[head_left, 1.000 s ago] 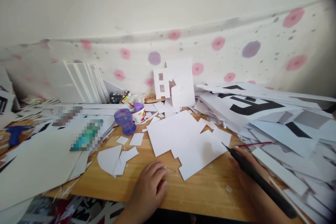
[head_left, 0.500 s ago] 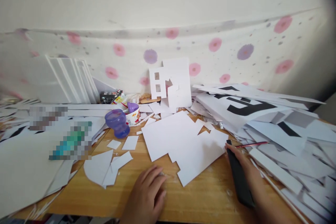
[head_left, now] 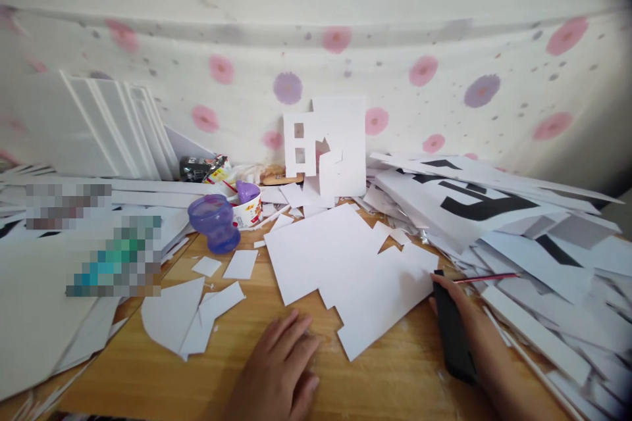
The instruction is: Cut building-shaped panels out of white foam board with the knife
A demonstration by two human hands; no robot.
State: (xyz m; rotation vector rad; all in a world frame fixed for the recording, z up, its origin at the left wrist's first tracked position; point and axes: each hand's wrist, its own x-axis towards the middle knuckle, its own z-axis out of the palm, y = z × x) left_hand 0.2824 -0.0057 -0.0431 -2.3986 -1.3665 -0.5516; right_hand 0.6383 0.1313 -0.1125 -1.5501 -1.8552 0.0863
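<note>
black ruler (head_left: 451, 332) under right hand (head_left: 469, 322), purple cup (head_left: 213, 222) tipped, contents unclear

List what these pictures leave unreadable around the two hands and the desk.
- Head view: two pixelated patches hide whatever lies on the left paper pile.
- Right hand: its fingers lie on a black tool; the arm covers the tool's near end, so its type is unclear.
- Left hand: wrist cut by the bottom edge.
- Snack cup print is too small to read.

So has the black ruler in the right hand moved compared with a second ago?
Yes. The black ruler was angled up off the wooden table; now it lies flat by the white cut sheet, under the right hand.
</note>
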